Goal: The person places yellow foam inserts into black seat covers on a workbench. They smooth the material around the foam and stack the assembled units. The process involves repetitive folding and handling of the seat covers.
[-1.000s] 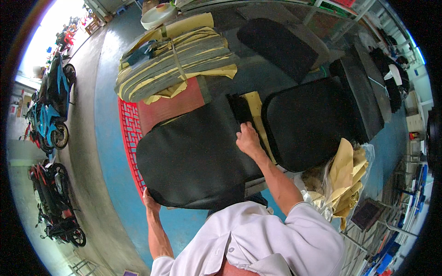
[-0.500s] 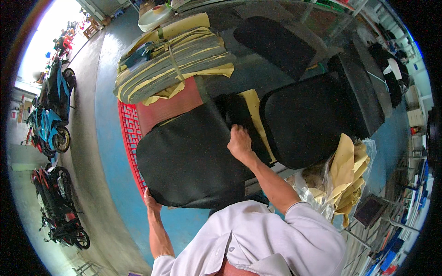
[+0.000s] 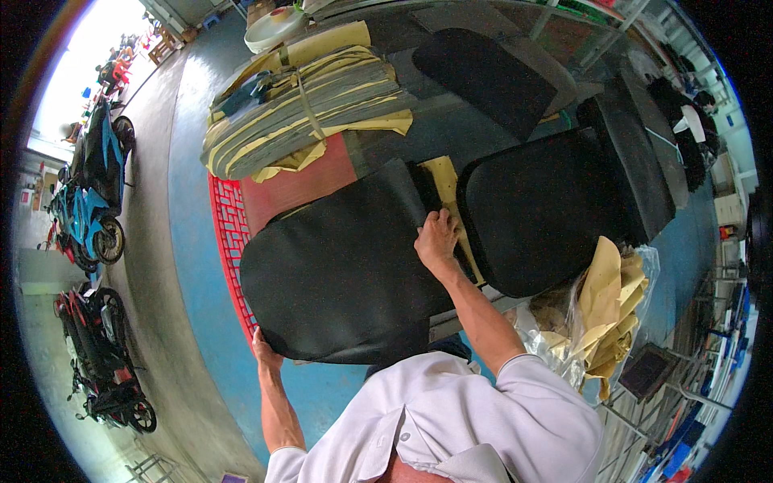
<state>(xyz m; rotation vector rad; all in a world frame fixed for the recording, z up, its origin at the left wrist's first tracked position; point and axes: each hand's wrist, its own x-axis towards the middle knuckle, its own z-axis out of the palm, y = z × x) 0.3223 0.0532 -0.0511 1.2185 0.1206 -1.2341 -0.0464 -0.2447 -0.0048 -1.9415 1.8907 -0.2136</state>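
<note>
The smooth, faintly rippled black round-cornered sheet (image 3: 338,274) lies beside the red lattice-sided plastic basket (image 3: 229,233), left hand (image 3: 266,351) gripping its near-left corner, right hand (image 3: 437,241) pinching its right edge, drawn farther right than half a second ago.

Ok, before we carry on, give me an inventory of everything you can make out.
Rounded leathery sheet: at least one, black, front centre
Rounded flat slab: one, black, right of that sheet
Flat papery strip: one, yellow, between those two
Strapped layered bundle: one, grey and yellow, back left
Plastic lattice panel: one, red, left of the sheet
Crumpled paper in clear plastic: count unclear, yellow, front right
Round bowl: one, white, top
Parked motorbikes: at least two, mostly black with blue or red, far left
Hands: two, bare; left at the sheet's near-left corner, right by its right edge
</note>
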